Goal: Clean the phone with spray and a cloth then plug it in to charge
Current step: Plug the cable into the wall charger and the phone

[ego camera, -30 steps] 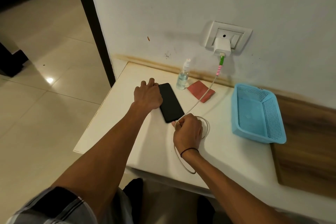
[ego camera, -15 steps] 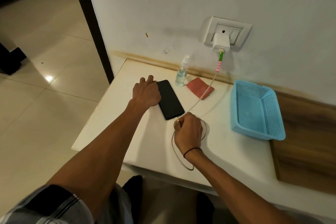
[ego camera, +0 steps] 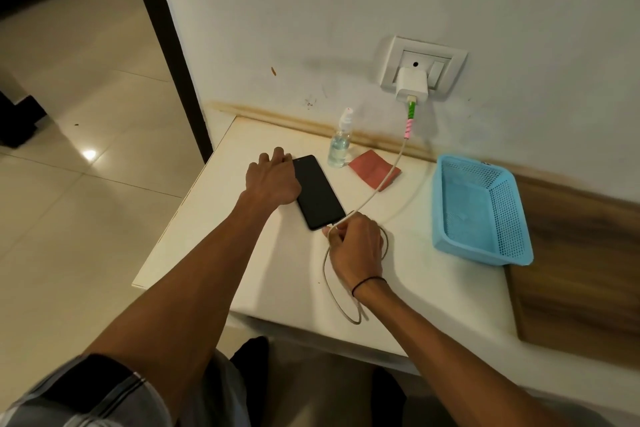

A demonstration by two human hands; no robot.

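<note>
Two bare hands work at a black phone (ego camera: 318, 191) lying screen-up on a white table (ego camera: 214, 236). The left hand (ego camera: 272, 180) rests palm-down along the phone's left edge, fingers spread loosely over the tabletop and touching the phone's far left corner, gripping nothing. The right hand (ego camera: 356, 246), a thin dark band at its wrist, is closed around the end of a white charging cable (ego camera: 372, 196), its fingertips pinching the plug right at the phone's near, bottom edge; whether the plug is seated in the port cannot be told. The phone lies between the two hands, tilted so that its near end points toward the right hand.

Slack cable loops around the right wrist and trails to the table's near edge. From the hand the cable runs up and back, crossing a folded red cloth (ego camera: 372, 170), to a green-and-pink wrapped end at a white charger (ego camera: 412, 83) plugged into a wall socket (ego camera: 424, 66). A small clear spray bottle (ego camera: 340, 144) stands upright just beyond the phone, beside the cloth and near the wall. A light-blue perforated basket (ego camera: 481, 211) sits well to the right of the hands, its far corner over a wooden panel (ego camera: 575, 274).
</note>
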